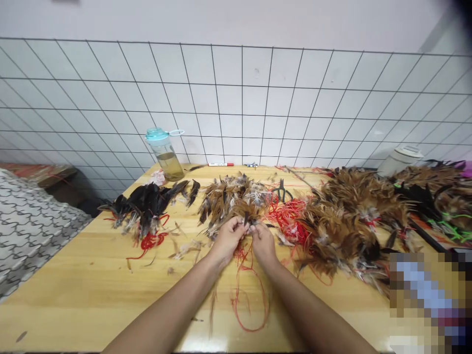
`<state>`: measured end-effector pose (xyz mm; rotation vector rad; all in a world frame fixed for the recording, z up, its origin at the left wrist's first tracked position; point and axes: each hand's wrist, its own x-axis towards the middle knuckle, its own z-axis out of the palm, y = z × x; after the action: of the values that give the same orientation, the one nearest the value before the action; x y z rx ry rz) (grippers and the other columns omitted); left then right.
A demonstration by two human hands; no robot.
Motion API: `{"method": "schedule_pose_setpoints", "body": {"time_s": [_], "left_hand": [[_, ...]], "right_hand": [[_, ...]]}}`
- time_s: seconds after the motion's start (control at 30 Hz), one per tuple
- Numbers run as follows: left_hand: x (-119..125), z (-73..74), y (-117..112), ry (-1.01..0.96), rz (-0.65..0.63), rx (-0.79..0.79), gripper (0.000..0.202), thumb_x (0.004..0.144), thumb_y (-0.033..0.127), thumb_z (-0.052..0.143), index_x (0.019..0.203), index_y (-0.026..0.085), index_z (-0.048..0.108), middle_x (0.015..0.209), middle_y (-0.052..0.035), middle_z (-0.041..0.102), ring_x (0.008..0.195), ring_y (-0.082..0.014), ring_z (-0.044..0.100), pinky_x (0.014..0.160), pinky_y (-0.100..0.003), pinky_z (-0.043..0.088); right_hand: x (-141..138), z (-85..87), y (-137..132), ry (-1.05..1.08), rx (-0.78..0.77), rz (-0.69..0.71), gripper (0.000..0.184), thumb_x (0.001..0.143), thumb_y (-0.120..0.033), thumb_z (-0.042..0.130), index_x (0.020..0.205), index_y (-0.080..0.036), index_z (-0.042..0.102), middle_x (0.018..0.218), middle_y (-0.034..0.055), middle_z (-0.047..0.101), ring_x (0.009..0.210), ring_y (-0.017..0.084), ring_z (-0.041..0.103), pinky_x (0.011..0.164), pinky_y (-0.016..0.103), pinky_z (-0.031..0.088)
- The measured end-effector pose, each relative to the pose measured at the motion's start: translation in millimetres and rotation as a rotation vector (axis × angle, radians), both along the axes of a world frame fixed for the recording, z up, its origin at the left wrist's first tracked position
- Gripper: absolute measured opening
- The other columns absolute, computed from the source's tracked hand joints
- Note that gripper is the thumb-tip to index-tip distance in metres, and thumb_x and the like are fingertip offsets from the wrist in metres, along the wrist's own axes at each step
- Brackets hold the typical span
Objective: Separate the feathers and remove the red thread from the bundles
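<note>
Both my hands meet at the middle of the table, at the near edge of a heap of brown feathers (224, 196). My left hand (229, 239) pinches the base of a small feather bunch (246, 210) between thumb and fingers. Close beside it, my right hand (263, 242) has its fingers closed at the same base, by a red string (253, 253). The string hangs down between my wrists and lies in a loop on the wood. My fingers hide exactly where string and feathers meet. A tangle of red string (289, 216) lies right of my right hand.
Black feather bunches (142, 206) lie to the left, below a water bottle (167, 157). Dark scissors (282, 191) and a marker (220, 164) lie farther back. Large brown feather bundles (342, 216) cover the right side of the wooden table (92, 290). A tiled wall stands behind.
</note>
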<state>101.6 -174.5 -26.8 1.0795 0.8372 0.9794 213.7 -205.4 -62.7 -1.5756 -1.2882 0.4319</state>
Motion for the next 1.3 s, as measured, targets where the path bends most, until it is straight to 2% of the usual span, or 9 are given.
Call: {"method": "schedule_pose_setpoints", "body": {"time_s": [0.27, 0.47, 0.63, 0.73, 0.8, 0.87, 1.03, 1.17, 1.3], "left_hand": [[-1.5, -4.1, 1.0, 0.021, 0.047, 0.061, 0.029, 0.071, 0.04, 0.071, 0.074, 0.017, 0.053, 0.064, 0.0039, 0.053, 0.061, -0.0081, 0.049, 0.06, -0.02, 0.037], [-3.0, -1.5, -1.0, 0.043, 0.114, 0.072, 0.033, 0.065, 0.039, 0.076, 0.072, 0.016, 0.055, 0.066, 0.0033, 0.054, 0.063, -0.0076, 0.049, 0.062, -0.019, 0.037], [-10.4, 8.1, -1.3, 0.08, -0.007, 0.119, 0.028, 0.075, 0.04, 0.068, 0.074, 0.015, 0.056, 0.062, 0.0024, 0.056, 0.057, -0.0075, 0.047, 0.056, -0.02, 0.036], [-32.7, 22.2, 8.9, 0.256, 0.05, 0.266, 0.02, 0.08, 0.031, 0.06, 0.093, 0.016, 0.063, 0.077, -0.0009, 0.063, 0.065, -0.0098, 0.053, 0.061, -0.021, 0.041], [-55.7, 33.5, 18.4, 0.42, 0.196, 0.456, 0.016, 0.082, 0.025, 0.056, 0.092, 0.016, 0.065, 0.089, -0.0032, 0.065, 0.079, -0.012, 0.058, 0.073, -0.024, 0.044], [-79.9, 41.6, 26.9, 0.654, 0.265, 0.597, 0.012, 0.082, 0.02, 0.054, 0.086, 0.016, 0.065, 0.085, -0.0029, 0.063, 0.079, -0.0129, 0.057, 0.076, -0.025, 0.044], [-111.5, 36.4, 35.6, 1.02, 0.008, 0.711, 0.012, 0.082, 0.019, 0.055, 0.082, 0.017, 0.067, 0.083, -0.004, 0.062, 0.081, -0.0161, 0.057, 0.076, -0.029, 0.044], [-103.9, 25.0, 34.1, 1.194, -0.043, 0.765, 0.016, 0.084, 0.025, 0.055, 0.092, 0.018, 0.068, 0.095, -0.0079, 0.062, 0.091, -0.0204, 0.058, 0.082, -0.032, 0.045], [-97.0, 20.3, 32.9, 1.322, -0.071, 0.798, 0.016, 0.084, 0.025, 0.056, 0.09, 0.017, 0.067, 0.093, -0.0096, 0.061, 0.09, -0.0227, 0.057, 0.081, -0.034, 0.045]], "right_hand": [[3.4, 4.2, 2.4, 0.148, 0.022, 0.144, 0.032, 0.083, -0.042, 0.045, 0.062, -0.021, 0.058, 0.07, 0.0057, 0.062, 0.072, 0.02, 0.056, 0.072, 0.033, 0.044], [6.8, -1.3, 6.8, 0.136, 0.019, 0.181, 0.029, 0.077, -0.045, 0.051, 0.062, -0.021, 0.056, 0.07, 0.0054, 0.063, 0.072, 0.02, 0.056, 0.071, 0.033, 0.044], [9.1, 3.9, 6.5, 0.079, 0.002, 0.178, 0.029, 0.078, -0.047, 0.046, 0.063, -0.022, 0.05, 0.07, 0.0054, 0.06, 0.07, 0.02, 0.053, 0.071, 0.034, 0.044], [12.3, 10.1, 4.0, 0.031, -0.046, 0.182, 0.033, 0.082, -0.049, 0.042, 0.063, -0.022, 0.048, 0.068, 0.0042, 0.057, 0.068, 0.02, 0.05, 0.068, 0.033, 0.042], [14.6, 12.7, 2.7, 0.028, -0.075, 0.176, 0.035, 0.083, -0.05, 0.04, 0.065, -0.022, 0.049, 0.067, 0.0031, 0.055, 0.068, 0.019, 0.05, 0.067, 0.032, 0.041], [15.9, 13.7, 2.3, 0.04, -0.087, 0.17, 0.036, 0.083, -0.051, 0.04, 0.066, -0.021, 0.051, 0.067, 0.0024, 0.055, 0.068, 0.019, 0.05, 0.067, 0.032, 0.04], [14.5, 14.5, 3.4, 0.026, -0.112, 0.16, 0.037, 0.082, -0.051, 0.041, 0.064, -0.02, 0.052, 0.066, 0.002, 0.054, 0.067, 0.018, 0.049, 0.067, 0.031, 0.039], [14.0, 17.0, 3.0, 0.023, -0.123, 0.15, 0.039, 0.081, -0.053, 0.042, 0.064, -0.02, 0.054, 0.066, 0.0027, 0.056, 0.067, 0.018, 0.05, 0.067, 0.031, 0.04], [14.3, 18.4, 1.8, 0.025, -0.127, 0.141, 0.037, 0.082, -0.051, 0.042, 0.064, -0.02, 0.053, 0.065, 0.0022, 0.055, 0.067, 0.018, 0.05, 0.067, 0.031, 0.039]]}}
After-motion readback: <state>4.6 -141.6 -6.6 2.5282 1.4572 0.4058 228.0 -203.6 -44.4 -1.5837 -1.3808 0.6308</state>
